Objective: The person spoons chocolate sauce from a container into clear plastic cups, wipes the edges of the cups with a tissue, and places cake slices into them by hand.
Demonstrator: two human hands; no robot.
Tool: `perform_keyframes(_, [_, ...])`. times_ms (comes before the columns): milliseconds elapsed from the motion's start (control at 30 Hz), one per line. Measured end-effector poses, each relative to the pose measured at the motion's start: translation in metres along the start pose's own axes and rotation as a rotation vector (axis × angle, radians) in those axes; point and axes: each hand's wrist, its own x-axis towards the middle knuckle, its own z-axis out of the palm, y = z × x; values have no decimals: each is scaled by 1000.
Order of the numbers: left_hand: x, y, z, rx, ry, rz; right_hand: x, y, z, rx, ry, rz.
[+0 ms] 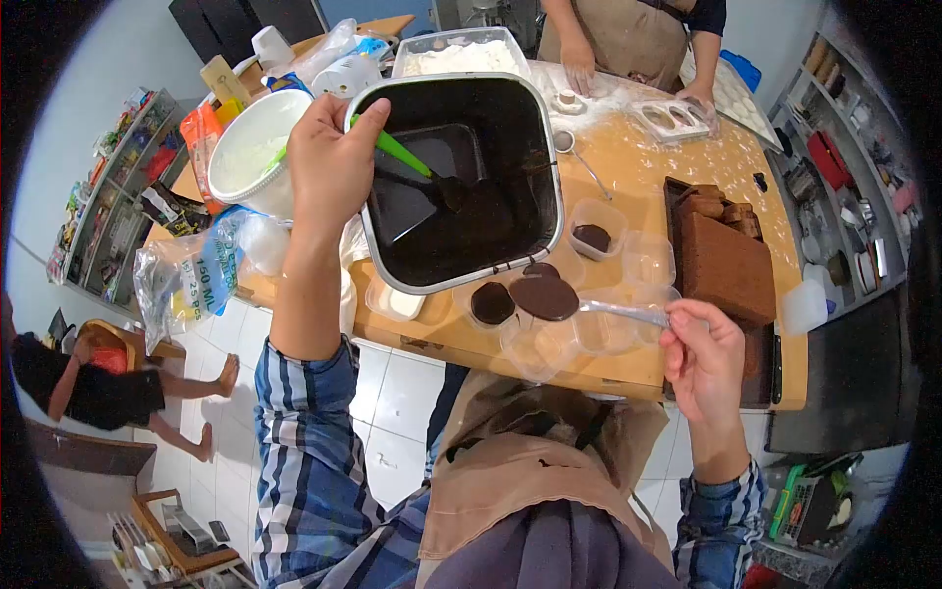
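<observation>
My left hand [336, 162] grips the rim of a square tub [461, 279] tilted toward me, dark melted chocolate coating its inside. A green-handled spatula [404, 155] rests in the tub, its handle under my left thumb. In my right hand [706, 358] is a metal spoon [628, 312], its bowl full of dark chocolate, held level over small clear plastic cups. One cup [616, 221] has chocolate on its bottom, as does another beside the spoon, partly covered. A cup [395, 302] at the left has a white content. Several clear cups [542, 351] stand below the spoon.
Brown cake [728, 265] sits in a dark tray at the right, a knife [776, 368] alongside. A white bucket [257, 147] and plastic bags [186, 275] stand left. Across the table, a co-worker's hands [581, 69] are near floured dough and a white mould [675, 120].
</observation>
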Motion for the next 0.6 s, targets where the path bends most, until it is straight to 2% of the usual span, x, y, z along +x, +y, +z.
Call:
perform_keyframes(167, [-2, -3, 0, 1, 10, 26, -12, 19, -19, -65, 0, -10])
perform_keyframes(267, [-6, 4, 1, -26, 16, 27, -20, 23, -17, -235, 18, -49])
perform_keyframes(433, [-5, 4, -3, 85, 19, 7, -30, 23, -15, -384, -107, -261])
perform_keyframes(600, [-3, -4, -4, 37, 7, 20, -37, 14, -12, -530, -172, -452])
